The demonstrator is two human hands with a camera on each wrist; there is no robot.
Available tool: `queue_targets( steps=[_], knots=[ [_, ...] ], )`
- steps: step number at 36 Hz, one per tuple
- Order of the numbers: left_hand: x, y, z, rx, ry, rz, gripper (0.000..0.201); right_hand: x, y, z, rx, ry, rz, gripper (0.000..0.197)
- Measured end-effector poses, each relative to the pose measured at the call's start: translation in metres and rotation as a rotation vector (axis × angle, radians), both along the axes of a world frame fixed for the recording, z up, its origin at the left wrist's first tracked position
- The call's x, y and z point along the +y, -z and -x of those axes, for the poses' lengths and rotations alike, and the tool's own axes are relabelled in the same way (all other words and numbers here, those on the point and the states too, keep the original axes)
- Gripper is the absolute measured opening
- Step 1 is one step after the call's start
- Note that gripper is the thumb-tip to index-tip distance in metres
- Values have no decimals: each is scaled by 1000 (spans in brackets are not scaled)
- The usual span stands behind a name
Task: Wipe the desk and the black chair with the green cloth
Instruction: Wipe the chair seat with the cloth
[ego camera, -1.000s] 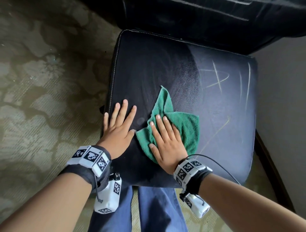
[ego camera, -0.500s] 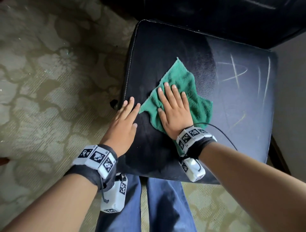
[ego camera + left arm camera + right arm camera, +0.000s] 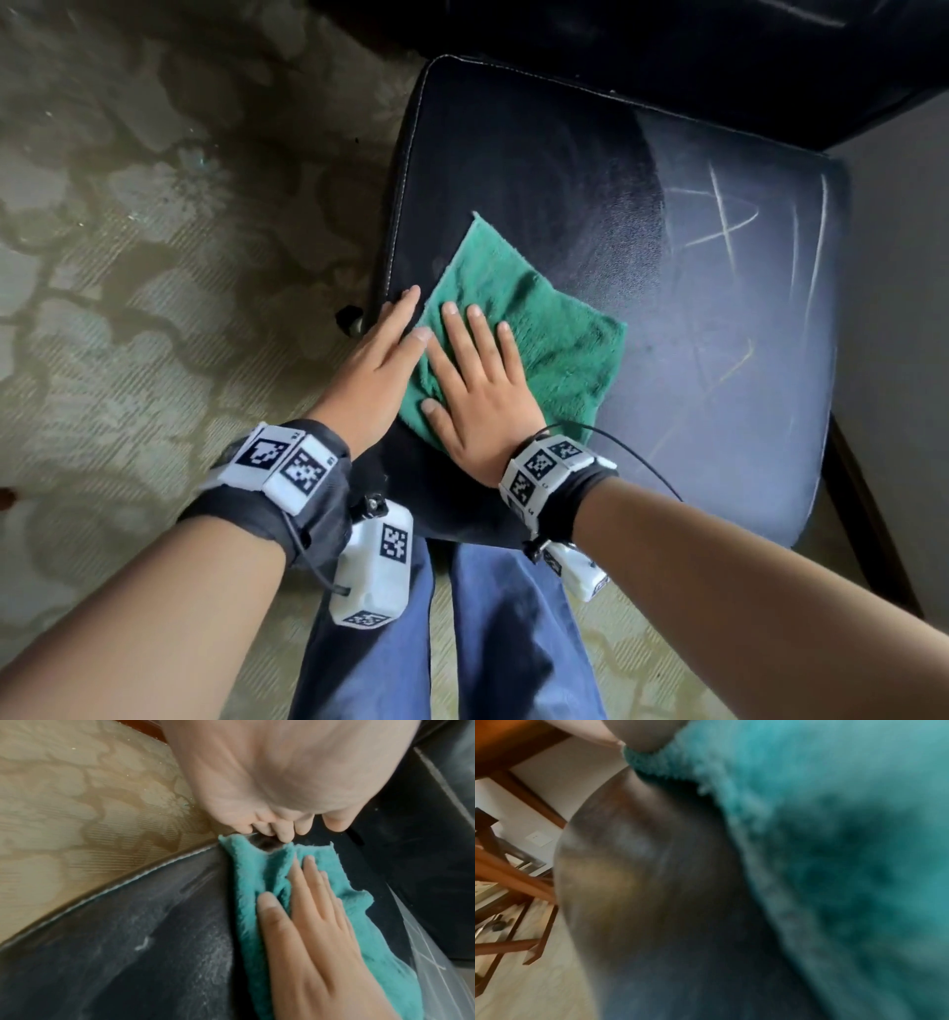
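The green cloth [image 3: 534,329] lies spread on the left half of the black chair seat [image 3: 719,385]. My right hand [image 3: 477,380] presses flat on the cloth with straight fingers. My left hand [image 3: 380,360] rests flat at the seat's left edge, its fingertips beside the cloth's left border. In the left wrist view the cloth [image 3: 259,874] bunches under the right hand [image 3: 308,919], while the left hand [image 3: 282,825] shows from below. The right wrist view is blurred, with the cloth [image 3: 847,841] filling its right side over the dark seat [image 3: 667,912]. Pale scratch lines mark the seat's dusty right part.
The chair's black backrest [image 3: 667,56] rises at the top. A patterned carpet [image 3: 154,257] covers the floor to the left. A pale wall [image 3: 898,308] stands close on the right. My blue-trousered legs [image 3: 452,642] touch the seat's front edge. Wooden furniture legs [image 3: 513,882] show in the right wrist view.
My right hand slid the cloth back toward the seat's left front, next to the left hand. The left hand shifted slightly outward along the seat's left edge.
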State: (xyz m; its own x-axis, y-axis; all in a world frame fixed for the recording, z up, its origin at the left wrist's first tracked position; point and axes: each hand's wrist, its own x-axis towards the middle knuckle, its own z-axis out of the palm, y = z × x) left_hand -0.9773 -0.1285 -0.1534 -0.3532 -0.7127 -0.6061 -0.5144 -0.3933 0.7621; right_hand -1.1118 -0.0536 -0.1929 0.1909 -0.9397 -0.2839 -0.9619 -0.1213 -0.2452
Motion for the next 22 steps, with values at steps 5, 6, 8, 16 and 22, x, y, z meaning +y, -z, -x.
queue_targets(
  steps=[5, 6, 8, 16, 22],
  knots=[
    [0, 2, -2, -30, 79, 10, 47, 18, -1, -21, -7, -69, -39, 66],
    [0, 2, -1, -37, 88, 13, 48, 22, -1, -25, -12, -77, -41, 66],
    [-1, 3, 0, -44, 94, 17, 48, 31, 0, -33, -17, -96, -44, 65],
    [2, 11, 0, -90, 181, 92, 50, 64, 8, -57, 1, -227, -32, 71],
    [4, 13, 4, -146, 191, 144, 51, 79, 17, -62, 23, -321, 19, 76]
  ],
)
